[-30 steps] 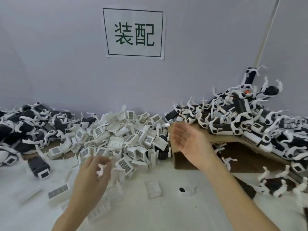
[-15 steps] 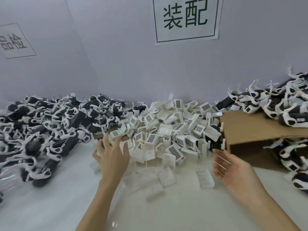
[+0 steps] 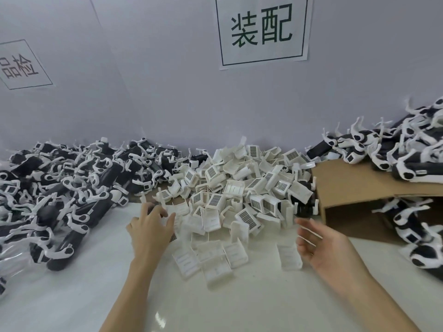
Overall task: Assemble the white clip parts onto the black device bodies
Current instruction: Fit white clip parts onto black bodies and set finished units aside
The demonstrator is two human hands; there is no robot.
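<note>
A white table (image 3: 239, 305) carries white clip parts (image 3: 230, 188) at centre, black device bodies (image 3: 60, 188) at left, a cardboard box (image 3: 354, 188) at right.

A heap of clip parts (image 3: 242, 188) lies at the middle of the surface (image 3: 239, 305), against the wall (image 3: 167, 97). A pile of device bodies (image 3: 62, 185) lies to its left. A cardboard box (image 3: 354, 185) stands to its right, with more device bodies on top of it and beside it. Loose clips lie before the heap. The left hand (image 3: 151, 232) rests at the heap's left front edge; the right hand (image 3: 326, 245) hangs before the box. Two signs (image 3: 262, 29) hang on the wall behind.
</note>
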